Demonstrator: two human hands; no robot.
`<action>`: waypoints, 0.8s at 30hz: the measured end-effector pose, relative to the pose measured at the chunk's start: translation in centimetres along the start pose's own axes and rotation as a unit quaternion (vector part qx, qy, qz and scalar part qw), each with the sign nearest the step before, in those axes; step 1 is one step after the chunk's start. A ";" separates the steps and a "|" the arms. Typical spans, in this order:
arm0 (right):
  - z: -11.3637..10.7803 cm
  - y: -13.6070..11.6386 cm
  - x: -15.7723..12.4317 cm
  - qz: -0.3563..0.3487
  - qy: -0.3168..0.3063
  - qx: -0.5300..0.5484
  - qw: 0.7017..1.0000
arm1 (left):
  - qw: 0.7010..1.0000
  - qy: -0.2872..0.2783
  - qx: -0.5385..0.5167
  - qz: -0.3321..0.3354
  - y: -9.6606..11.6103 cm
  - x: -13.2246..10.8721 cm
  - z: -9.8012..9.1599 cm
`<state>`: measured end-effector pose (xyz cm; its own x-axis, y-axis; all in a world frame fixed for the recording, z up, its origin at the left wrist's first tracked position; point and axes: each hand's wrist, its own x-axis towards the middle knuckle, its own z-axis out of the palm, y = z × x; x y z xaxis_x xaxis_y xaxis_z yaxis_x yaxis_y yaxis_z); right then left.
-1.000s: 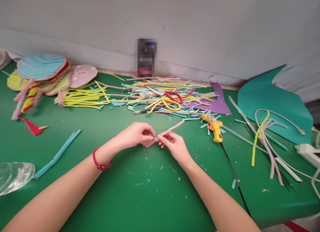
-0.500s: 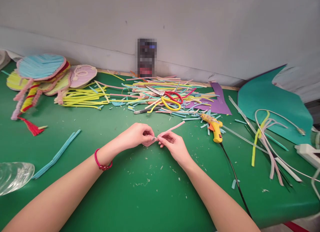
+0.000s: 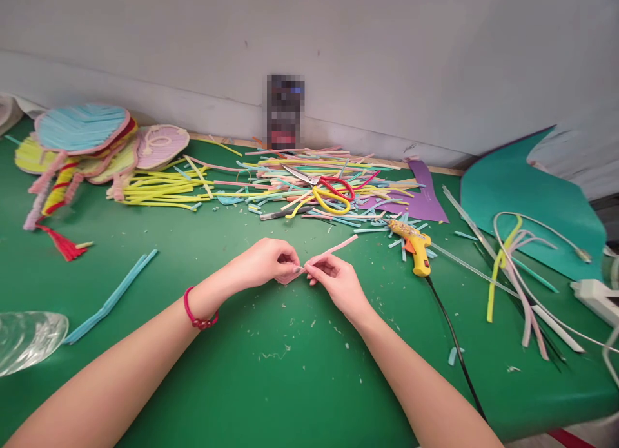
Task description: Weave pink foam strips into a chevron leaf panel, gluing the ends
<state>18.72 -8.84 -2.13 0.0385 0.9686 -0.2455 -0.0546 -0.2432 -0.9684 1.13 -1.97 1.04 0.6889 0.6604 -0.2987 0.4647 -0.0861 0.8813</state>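
Note:
A pink pipe cleaner (image 3: 342, 244) is pinched between both my hands over the green table. My left hand (image 3: 268, 262) has thumb and forefinger closed on its bent part, which shows as a small folded shape below the fingers. Close beside it, my right hand (image 3: 337, 279) pinches the same stem, and the straight free end sticks out up and to the right. The fingertips almost touch, hiding the exact spot they grip.
Beyond my hands, scissors (image 3: 333, 193) lie on a heap of coloured pipe cleaners (image 3: 271, 177). A yellow glue gun (image 3: 414, 245) with a black cord is at right. Fan-shaped pieces (image 3: 82, 129), blue stems (image 3: 113, 300) and a clear bottle (image 3: 31, 341) sit left; teal sheet (image 3: 522, 196) far right.

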 end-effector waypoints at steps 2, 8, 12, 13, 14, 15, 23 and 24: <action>0.0 0.0 0.0 0.001 -0.002 0.000 1.000 | 1.000 -0.002 0.004 0.001 0.0 0.0 0.0; 0.1 0.0 0.0 0.005 -0.006 -0.001 1.000 | 1.000 -0.001 0.015 0.001 -0.2 -0.1 0.2; 0.0 0.1 0.0 0.004 -0.006 -0.001 1.000 | 1.000 0.007 0.012 -0.004 -0.3 0.1 0.1; 0.0 0.1 0.1 0.002 -0.003 0.001 1.000 | 0.999 0.022 0.023 -0.003 -0.3 0.2 0.0; -0.2 0.2 0.1 -0.001 0.003 0.004 1.000 | 0.998 0.043 0.037 -0.002 -0.3 0.2 -0.2; -0.3 0.2 0.2 -0.005 0.011 0.007 1.000 | 0.996 0.066 0.053 0.000 -0.3 0.3 -0.4; -2.3 -1.1 1.1 -0.056 0.082 0.044 0.994 | 0.995 0.065 0.080 0.004 -0.1 0.3 -1.5; -2.5 -1.2 1.2 -0.060 0.085 0.047 0.993 | 0.995 0.056 0.078 0.005 -0.1 0.2 -1.4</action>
<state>21.34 -7.50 -1.40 0.2181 0.9657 -0.1409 -0.1326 -0.1137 -0.9846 0.46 -0.74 1.42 0.6310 0.7377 -0.2400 0.5450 -0.2014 0.8139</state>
